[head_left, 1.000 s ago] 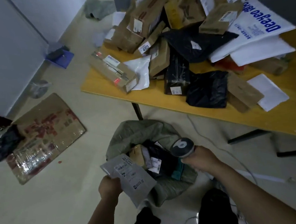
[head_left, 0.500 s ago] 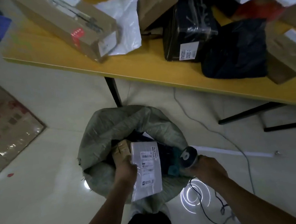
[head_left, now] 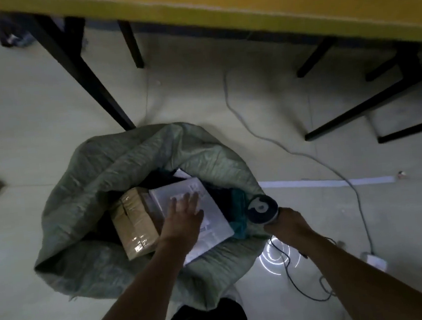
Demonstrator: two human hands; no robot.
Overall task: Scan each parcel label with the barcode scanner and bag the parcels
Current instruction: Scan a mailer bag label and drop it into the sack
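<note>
Where the green sack (head_left: 99,186) gapes, a white parcel (head_left: 214,224) lies inside.
Left hand (head_left: 183,218) rests on it, fingers (head_left: 190,199) straight, nearly together; right hand (head_left: 288,223) grips the scanner (head_left: 261,208) at the rim.

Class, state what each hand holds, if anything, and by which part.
Right hand grips the barcode scanner below its head, round the handle. Left hand holds nothing: it presses flat on the white parcel.
</note>
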